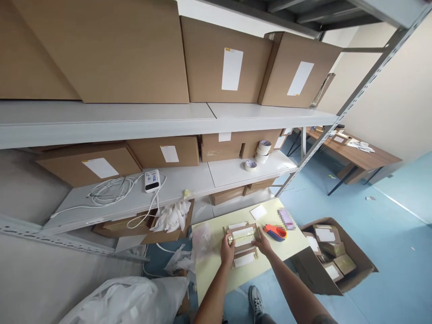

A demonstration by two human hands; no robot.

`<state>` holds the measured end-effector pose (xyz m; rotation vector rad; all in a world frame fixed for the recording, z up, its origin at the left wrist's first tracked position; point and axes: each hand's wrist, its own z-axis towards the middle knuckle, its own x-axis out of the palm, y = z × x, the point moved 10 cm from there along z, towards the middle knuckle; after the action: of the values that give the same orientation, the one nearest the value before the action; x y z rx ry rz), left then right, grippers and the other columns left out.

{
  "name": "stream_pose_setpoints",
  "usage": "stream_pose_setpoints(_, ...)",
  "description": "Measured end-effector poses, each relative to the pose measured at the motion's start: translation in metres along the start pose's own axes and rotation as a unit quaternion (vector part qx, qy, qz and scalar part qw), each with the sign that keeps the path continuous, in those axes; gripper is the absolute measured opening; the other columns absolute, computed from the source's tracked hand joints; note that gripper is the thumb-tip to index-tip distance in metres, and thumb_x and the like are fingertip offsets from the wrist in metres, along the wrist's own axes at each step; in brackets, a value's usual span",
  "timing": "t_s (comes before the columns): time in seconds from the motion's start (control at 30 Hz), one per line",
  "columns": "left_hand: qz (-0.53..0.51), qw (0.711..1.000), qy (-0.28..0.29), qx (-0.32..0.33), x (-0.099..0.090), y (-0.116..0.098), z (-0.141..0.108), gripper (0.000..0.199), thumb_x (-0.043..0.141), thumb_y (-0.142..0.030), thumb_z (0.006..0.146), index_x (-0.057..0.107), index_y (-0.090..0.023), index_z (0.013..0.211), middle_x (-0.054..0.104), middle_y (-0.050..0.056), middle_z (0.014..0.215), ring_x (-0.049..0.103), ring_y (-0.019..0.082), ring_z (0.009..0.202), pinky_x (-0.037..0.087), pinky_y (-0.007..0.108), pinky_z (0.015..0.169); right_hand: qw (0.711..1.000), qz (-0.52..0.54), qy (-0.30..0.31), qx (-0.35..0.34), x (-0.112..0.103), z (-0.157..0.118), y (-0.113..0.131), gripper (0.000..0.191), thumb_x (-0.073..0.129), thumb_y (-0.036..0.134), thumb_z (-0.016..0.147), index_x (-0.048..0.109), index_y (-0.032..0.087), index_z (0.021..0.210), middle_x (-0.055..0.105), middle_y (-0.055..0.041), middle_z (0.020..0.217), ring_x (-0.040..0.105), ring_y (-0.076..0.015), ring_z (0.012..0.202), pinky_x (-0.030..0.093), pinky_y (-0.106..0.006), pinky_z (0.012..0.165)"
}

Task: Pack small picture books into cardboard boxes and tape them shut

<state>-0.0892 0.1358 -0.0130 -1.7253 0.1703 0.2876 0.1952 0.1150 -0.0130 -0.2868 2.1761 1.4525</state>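
Observation:
A small brown cardboard box (243, 234) with a white label and shiny tape is between my two hands, over a pale yellow table (216, 281). My left hand (227, 249) grips its left end, fingers closed around the edge. My right hand (263, 243) holds the right end, the thumb toward the near side. Another small labelled box (245, 259) lies just nearer to me, and part of one more shows behind the held box. Right of my hands lies an orange and blue tool (275, 232), perhaps a tape dispenser. A white card (258, 212) lies farther back.
A large open carton (317, 272) with several small boxes stands on the floor at right. Metal shelves (168, 114) hold big cartons, tape rolls (250, 165), a white device (152, 181) and cable. A white plastic bag (128, 299) bulges at lower left; clear plastic (202, 240) covers the table's left side.

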Motion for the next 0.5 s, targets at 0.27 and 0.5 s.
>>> stream_pose_setpoints(0.27, 0.032, 0.998, -0.045, -0.006, 0.007, -0.007, -0.001, 0.032, 0.062, -0.028, 0.087, 0.066, -0.025, 0.119, 0.073, 0.012, 0.125, 0.069, 0.030, 0.117, 0.052, 0.042, 0.102, 0.997, -0.027, 0.073, -0.007, -0.005, 0.028, 0.007, 0.103, 0.082, 0.033, 0.069, 0.042, 0.026, 0.163, 0.078, -0.0070, 0.119, 0.072, -0.0327, 0.111, 0.055, -0.046, 0.100)
stream_pose_setpoints(0.5, 0.079, 0.991, -0.093, -0.046, 0.008, -0.018, -0.004, 0.021, 0.062, -0.023, 0.085, 0.063, -0.025, 0.105, 0.075, 0.006, 0.108, 0.070, 0.025, 0.102, 0.051, 0.035, 0.093, 0.987, -0.104, 0.119, -0.040, 0.004, 0.032, 0.009, 0.101, 0.080, 0.036, 0.081, 0.031, 0.023, 0.168, 0.068, -0.0174, 0.141, 0.066, -0.0364, 0.127, 0.052, -0.046, 0.103)
